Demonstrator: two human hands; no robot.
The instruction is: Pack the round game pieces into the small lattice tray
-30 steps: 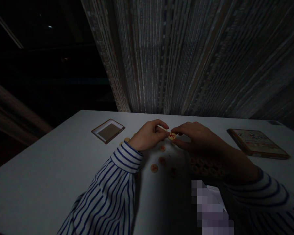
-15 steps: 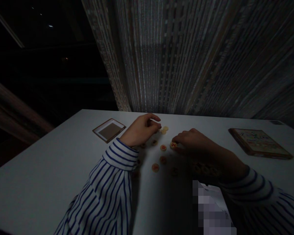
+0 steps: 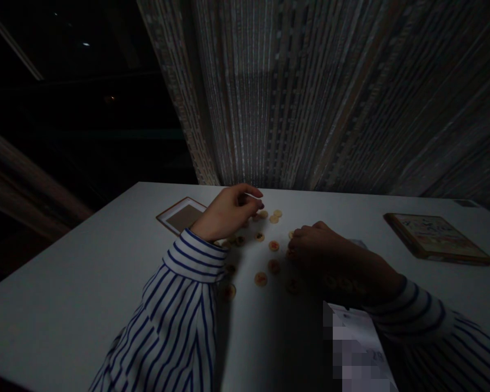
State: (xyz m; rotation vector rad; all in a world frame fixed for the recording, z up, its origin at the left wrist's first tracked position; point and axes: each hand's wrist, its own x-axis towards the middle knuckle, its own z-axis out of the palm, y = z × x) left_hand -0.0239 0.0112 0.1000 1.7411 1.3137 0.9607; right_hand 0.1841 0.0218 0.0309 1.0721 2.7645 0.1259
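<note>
Round wooden Chinese chess pieces (image 3: 274,246) with red or dark characters lie scattered over the white table (image 3: 85,283). My left hand (image 3: 232,209) hovers above the pieces at the left, its thumb and index finger apart, with nothing visible between them. Close by its fingertips are pale blank-looking pieces (image 3: 277,213). My right hand (image 3: 316,245) is low at the right of the group, fingers bent together round a Chinese chess piece (image 3: 291,253) that shows only at its edge. Under the right forearm, several more pieces (image 3: 343,283) sit in a row in shadow.
At the left is a shallow wooden-edged tray or lid (image 3: 179,218), partly behind my left hand. A flat wooden box with a picture top (image 3: 436,234) lies at the right. A pale printed packet or paper (image 3: 363,332) is near the front. Curtains (image 3: 249,109) hang behind the table.
My left hand has shifted slightly left, uncovering more pieces. My right fingers have closed further over the red-marked piece, now mostly hidden. The view has moved a little.
</note>
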